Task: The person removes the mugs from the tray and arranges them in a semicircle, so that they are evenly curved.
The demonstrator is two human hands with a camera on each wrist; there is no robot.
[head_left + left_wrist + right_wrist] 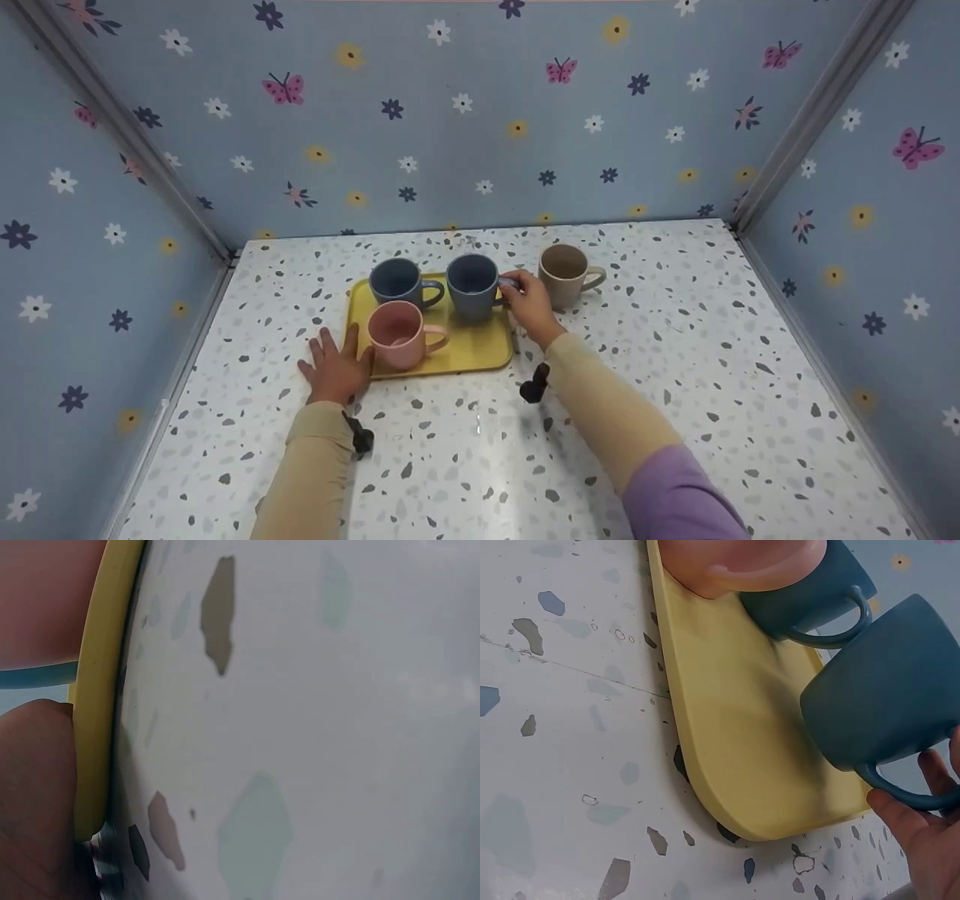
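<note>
My right hand (531, 304) pinches the handle of a blue mug (472, 289), which is over the back right part of a yellow tray (480, 349). In the right wrist view this blue mug (889, 686) leans, with fingers (900, 817) at its handle. My left hand (339, 371) lies with spread fingers at the tray's left edge, its thumb beside a pink mug (397, 337). The pink mug stands at the tray's front left. Behind it is another blue mug (396, 281), its lower part partly hidden by the pink one.
A beige mug (564, 277) stands on the speckled table (637, 450) just right of the tray, close to my right hand, handle pointing right. Flower-patterned panels (480, 135) enclose the table at the back and both sides.
</note>
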